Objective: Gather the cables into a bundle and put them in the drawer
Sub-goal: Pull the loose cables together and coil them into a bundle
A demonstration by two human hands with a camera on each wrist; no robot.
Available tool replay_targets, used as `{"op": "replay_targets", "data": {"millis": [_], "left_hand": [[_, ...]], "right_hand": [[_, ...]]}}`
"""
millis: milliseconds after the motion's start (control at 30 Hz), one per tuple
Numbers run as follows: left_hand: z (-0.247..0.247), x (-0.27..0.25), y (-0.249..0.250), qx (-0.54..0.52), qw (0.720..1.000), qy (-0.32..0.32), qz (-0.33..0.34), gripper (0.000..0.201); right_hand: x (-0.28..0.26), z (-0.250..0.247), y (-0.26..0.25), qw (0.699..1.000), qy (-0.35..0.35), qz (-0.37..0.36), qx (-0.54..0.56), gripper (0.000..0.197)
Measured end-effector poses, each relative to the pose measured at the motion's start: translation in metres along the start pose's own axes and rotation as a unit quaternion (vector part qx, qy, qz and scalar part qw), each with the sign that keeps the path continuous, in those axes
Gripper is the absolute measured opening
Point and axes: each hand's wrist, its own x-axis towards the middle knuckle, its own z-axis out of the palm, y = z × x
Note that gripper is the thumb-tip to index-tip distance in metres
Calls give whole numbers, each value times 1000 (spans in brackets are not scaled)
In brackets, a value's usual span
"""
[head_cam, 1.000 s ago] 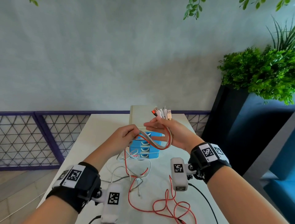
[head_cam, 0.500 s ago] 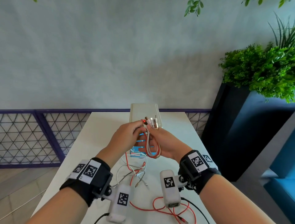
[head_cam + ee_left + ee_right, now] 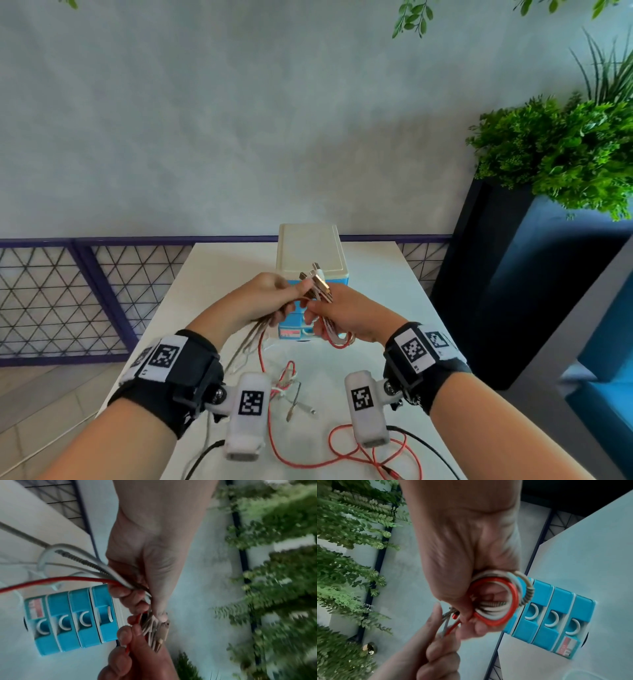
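Observation:
Both hands meet above the white table (image 3: 212,274), in front of a small blue drawer unit (image 3: 291,330) with a cream top. My right hand (image 3: 346,315) holds a coil of red, white and braided cables (image 3: 498,599), their plug ends (image 3: 317,279) sticking up between the hands. My left hand (image 3: 270,301) grips the same cables (image 3: 109,577) just beside the plugs, and the loose lengths hang from it to the table. The rest of the red cable (image 3: 346,448) lies in loops on the table near me. The drawers (image 3: 72,620) look closed.
A dark planter (image 3: 507,274) with green plants (image 3: 561,154) stands right of the table. A purple lattice railing (image 3: 68,294) runs behind and to the left. A grey wall is beyond. Loose plug ends (image 3: 298,404) lie on the table between my wrists.
The hands have come together and dropped lower toward me. The cable loop in the right hand is tighter, and more cable has lifted off the table.

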Motion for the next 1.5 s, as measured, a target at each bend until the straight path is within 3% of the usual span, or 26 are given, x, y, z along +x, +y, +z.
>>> {"op": "replay_targets", "data": {"millis": [100,200,267,433,600,667,733,800,933,1100,1333,1400,1500], "left_hand": [[-1,-10,-1,-76,988,-100,-87,53],[-3,-17,-5,-125,972,-183,-83,54],[-3,-18,-7,-177,960,-201,-80,55],[-2,-14,-15,-215,959,-172,-69,43],[-9,-14,-22,-265,946,-177,-62,33],[-13,-15,-21,-278,937,-196,-77,43],[-14,-15,-20,-263,939,-195,-107,68],[-13,-14,-18,-241,946,-181,-122,75],[-11,-12,-18,-255,950,-145,-106,54],[-16,-11,-21,-285,947,-144,-43,32],[-11,-17,-30,-215,951,-217,-39,42],[-9,-20,-27,-196,952,-232,-23,36],[-2,-20,-22,-152,972,-180,-15,28]], "right_hand": [[5,-1,1,998,56,-2,-14,12],[9,-6,0,996,84,15,0,12],[11,-10,-1,995,93,27,5,14],[10,-15,-3,997,80,15,3,18],[7,-21,0,998,8,-10,60,27],[7,-21,0,999,-1,-20,38,28],[8,-19,0,999,-1,-32,-2,25],[8,-17,-1,998,1,-43,-50,24],[8,-17,-4,995,5,-46,-85,25],[7,-19,-3,999,-24,-48,9,25],[8,-21,2,996,51,-51,43,25],[8,-20,3,995,61,-41,67,24],[12,-21,5,995,89,0,51,25]]}}
